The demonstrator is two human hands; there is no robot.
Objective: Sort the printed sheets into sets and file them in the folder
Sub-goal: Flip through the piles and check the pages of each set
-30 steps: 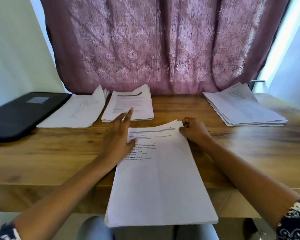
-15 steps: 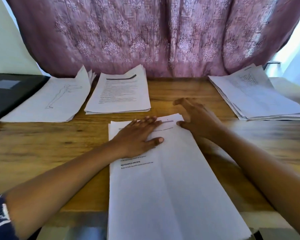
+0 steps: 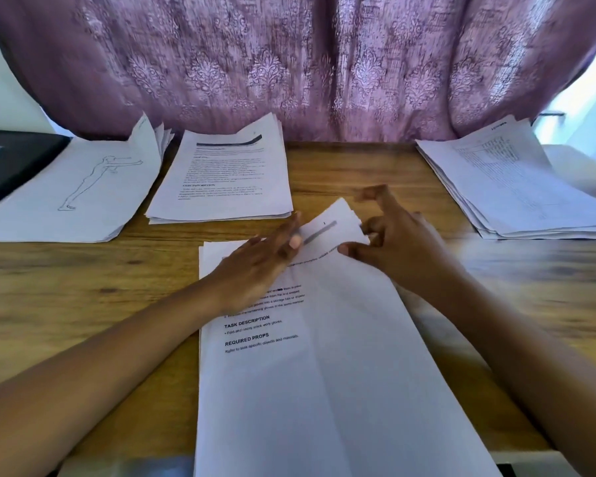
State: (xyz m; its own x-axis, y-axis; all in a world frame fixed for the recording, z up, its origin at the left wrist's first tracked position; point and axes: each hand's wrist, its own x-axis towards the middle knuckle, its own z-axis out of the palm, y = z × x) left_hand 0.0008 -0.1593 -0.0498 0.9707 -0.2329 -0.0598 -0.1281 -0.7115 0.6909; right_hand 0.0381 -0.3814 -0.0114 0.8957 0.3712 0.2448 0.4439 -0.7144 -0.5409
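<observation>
Where the wooden table's (image 3: 83, 270) near edge crosses the bottom of the frame, the near stack (image 3: 324, 390) of printed sheets hangs out over it, lying lengthwise in the lower centre. The left hand (image 3: 255, 266) rests flat on the stack's upper left part, fingers straight and pointing toward the upper right, holding nothing. The right hand (image 3: 403, 249) sits at the stack's upper right corner. Its thumb presses on the paper and its curled fingers pinch the lifted corner of the top sheet (image 3: 334, 218), while the forefinger sticks up free.

The headings "TASK DESCRIPTION" and "REQUIRED PROPS" read clearly on that sheet; the smaller lines are partly covered by the left wrist.

Bare wood lies open on both sides of the stack, blurred on the right. A narrow strip of wood separates the stack's far edge from the piles beyond.

Further back, the middle pile (image 3: 221, 177) shows a dark header bar and another "TASK DESCRIPTION" heading. Just left of it is the drawing pile (image 3: 80, 187), topped by an outline figure. The right pile (image 3: 516, 187), well apart at the right, carries fine tabular print too small to read. A black folder (image 3: 11, 163) lies at the left edge, partly under the drawing pile. A patterned mauve curtain (image 3: 289, 63) hangs behind everything.
</observation>
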